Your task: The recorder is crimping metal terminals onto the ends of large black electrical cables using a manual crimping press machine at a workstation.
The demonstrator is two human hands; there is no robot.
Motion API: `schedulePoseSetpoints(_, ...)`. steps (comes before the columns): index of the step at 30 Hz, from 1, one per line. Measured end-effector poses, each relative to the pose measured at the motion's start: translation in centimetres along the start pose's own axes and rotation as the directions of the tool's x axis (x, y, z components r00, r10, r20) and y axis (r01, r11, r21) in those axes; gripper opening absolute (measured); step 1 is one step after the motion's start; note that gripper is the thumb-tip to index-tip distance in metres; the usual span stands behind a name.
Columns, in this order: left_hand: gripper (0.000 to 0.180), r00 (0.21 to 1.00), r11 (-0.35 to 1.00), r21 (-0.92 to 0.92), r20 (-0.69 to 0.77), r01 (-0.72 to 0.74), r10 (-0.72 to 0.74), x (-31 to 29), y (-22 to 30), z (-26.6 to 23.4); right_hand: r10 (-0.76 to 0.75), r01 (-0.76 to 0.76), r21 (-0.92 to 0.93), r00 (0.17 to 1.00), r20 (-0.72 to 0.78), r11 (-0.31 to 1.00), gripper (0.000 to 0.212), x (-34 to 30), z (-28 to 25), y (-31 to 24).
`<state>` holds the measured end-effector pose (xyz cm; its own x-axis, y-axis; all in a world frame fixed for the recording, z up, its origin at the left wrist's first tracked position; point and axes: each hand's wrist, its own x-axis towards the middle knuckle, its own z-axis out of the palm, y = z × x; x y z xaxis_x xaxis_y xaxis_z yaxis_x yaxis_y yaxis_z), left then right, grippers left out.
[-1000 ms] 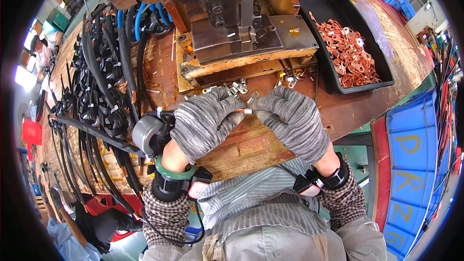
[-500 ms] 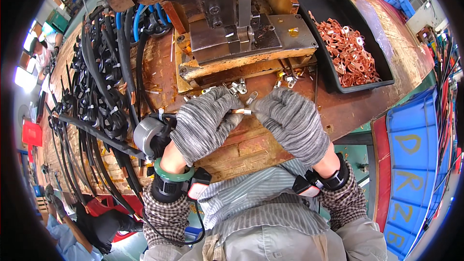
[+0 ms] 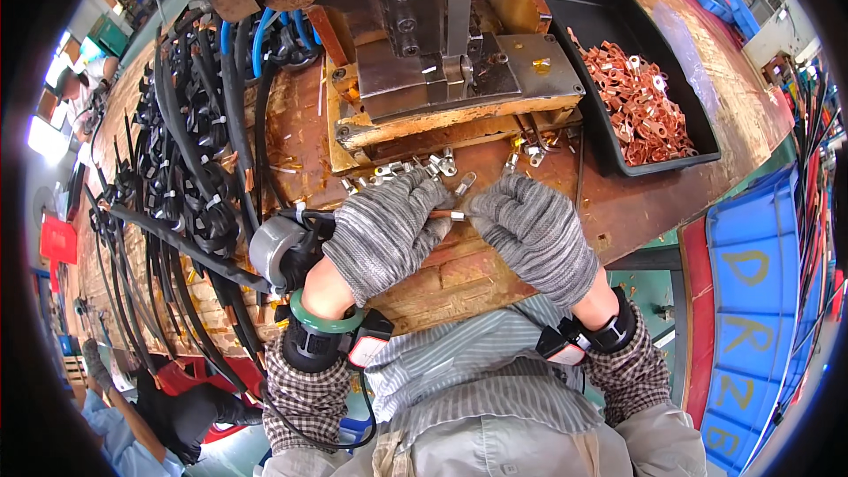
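Observation:
My left hand (image 3: 384, 234), in a grey knitted glove, is closed in a pinch on a copper wire end (image 3: 440, 214). A black cable (image 3: 300, 212) runs toward that hand from the left. Against the wire's tip sits the short silver barrel of a cable lug (image 3: 458, 215). My right hand (image 3: 539, 234), gloved alike, pinches at the lug's other side; its fingertips hide the rest. Just beyond the fingers lies a loose silver lug (image 3: 465, 183). More silver lugs (image 3: 442, 162) are scattered along the front of the press.
A heavy metal press (image 3: 442, 79) stands ahead. To its right is a black tray (image 3: 654, 162) of copper lugs (image 3: 640, 106). Bundled black cables (image 3: 190, 141) cover the left side, with a grey curved clamp (image 3: 269, 252) near my left wrist. A blue crate (image 3: 751, 300) is at right.
The view has shifted slightly, so the press and tray appear a little lower. Both hands stay together at the wire tip and lug, a bit farther from the loose lug.

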<state>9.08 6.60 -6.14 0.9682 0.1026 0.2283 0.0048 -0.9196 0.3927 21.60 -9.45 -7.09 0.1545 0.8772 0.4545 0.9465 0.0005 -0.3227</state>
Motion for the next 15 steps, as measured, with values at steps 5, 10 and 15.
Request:
schedulePoseSetpoints(5,0.024,0.998,0.999,0.008,-0.039,-0.040,0.040,0.01,-0.19,0.35,-0.003,0.003,0.004,1.000,0.003,1.000,0.027,-0.02,0.06,-0.02)
schedulePoseSetpoints(10,0.027,1.000,0.999,-0.050,-0.017,0.001,-0.002,-0.02,-0.03,-0.04,-0.021,0.022,-0.054,1.000,0.021,0.998,0.027,0.10,0.07,-0.22)
schedulePoseSetpoints(15,0.025,0.996,0.999,-0.039,-0.084,-0.031,0.028,0.10,-0.17,0.12,-0.002,0.001,-0.025,1.000,-0.023,1.000,0.025,0.29,0.28,-0.22)
